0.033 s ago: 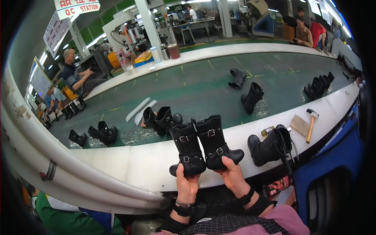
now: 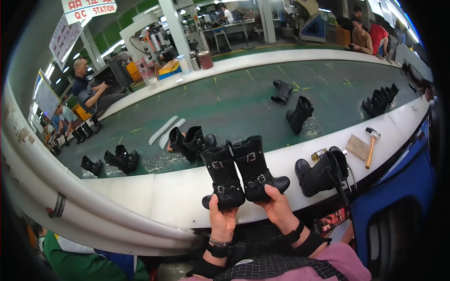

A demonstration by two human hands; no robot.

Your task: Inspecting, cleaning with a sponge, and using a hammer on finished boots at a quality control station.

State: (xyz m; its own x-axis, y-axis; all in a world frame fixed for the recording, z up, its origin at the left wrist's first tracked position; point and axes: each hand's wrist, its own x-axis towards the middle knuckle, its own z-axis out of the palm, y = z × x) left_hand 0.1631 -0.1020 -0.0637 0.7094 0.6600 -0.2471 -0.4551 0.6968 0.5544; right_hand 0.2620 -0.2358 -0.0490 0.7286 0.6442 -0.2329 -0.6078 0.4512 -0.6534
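Observation:
My left hand (image 2: 222, 221) grips a short black boot (image 2: 224, 174) by its sole, thumb up against the side. In the same way my right hand (image 2: 279, 209) holds its mate, a second black boot (image 2: 253, 165). Both boots stand upright side by side, toes pointing outward, and each carries two silver-buckled straps. They are held over the near white ledge (image 2: 145, 199). Fingers under the soles are mostly hidden. Right of my hands, another pair of black boots (image 2: 320, 176) lies on its side on the ledge.
A hammer (image 2: 371, 147), a tan pad (image 2: 358, 147) and a small bottle (image 2: 319, 154) lie on the ledge at right. Beyond runs a green conveyor belt (image 2: 234, 107) with several boots and pale strips (image 2: 163, 130). A white curved pipe (image 2: 98, 206) borders the left. Other people sit across the belt.

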